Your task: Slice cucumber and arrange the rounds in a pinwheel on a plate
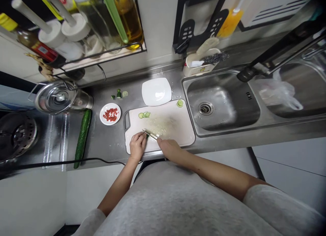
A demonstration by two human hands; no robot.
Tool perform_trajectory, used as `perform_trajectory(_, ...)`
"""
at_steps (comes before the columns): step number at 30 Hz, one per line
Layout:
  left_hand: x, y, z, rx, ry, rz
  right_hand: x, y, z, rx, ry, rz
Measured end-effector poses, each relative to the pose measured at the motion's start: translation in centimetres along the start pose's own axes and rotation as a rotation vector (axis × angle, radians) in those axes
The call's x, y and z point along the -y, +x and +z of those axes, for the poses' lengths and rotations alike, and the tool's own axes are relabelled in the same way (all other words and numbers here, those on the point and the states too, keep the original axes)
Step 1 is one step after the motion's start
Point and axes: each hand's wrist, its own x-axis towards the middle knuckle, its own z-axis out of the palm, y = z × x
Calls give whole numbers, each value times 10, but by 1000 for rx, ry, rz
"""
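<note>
My right hand (168,148) is closed round the handle of a small knife (152,135), whose blade points left over the white cutting board (183,130). The fingers of my left hand (138,145) are bent and pressed on a piece of cucumber at the board's front left, mostly hidden, with only a bit of dark green showing by the blade. Several pale cucumber slices (144,115) lie behind the hands, and a few more slices (179,103) rest at the board's back right corner. Wet bits are scattered across the middle of the board.
Behind the board is a white square plate (156,90). To its left stand a small dish (102,118) of chopped red pieces, cucumber scraps (119,94), a whole cucumber (83,137) and a lidded steel pot (59,96). A sink (221,108) lies right; a black cable (102,159) crosses the front edge.
</note>
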Motion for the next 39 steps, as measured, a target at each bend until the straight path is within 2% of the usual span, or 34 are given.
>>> perform_trajectory(14,2,-1,2,6,-7,-1,-8,14,12,-11,-16,-36)
perform_trajectory(21,1,0,2,0,-13,7,-6,17,19,-20,-17,-4)
perform_trajectory(39,2,-1,3,-1,-28,0,-9,19,9,-8,1,-30)
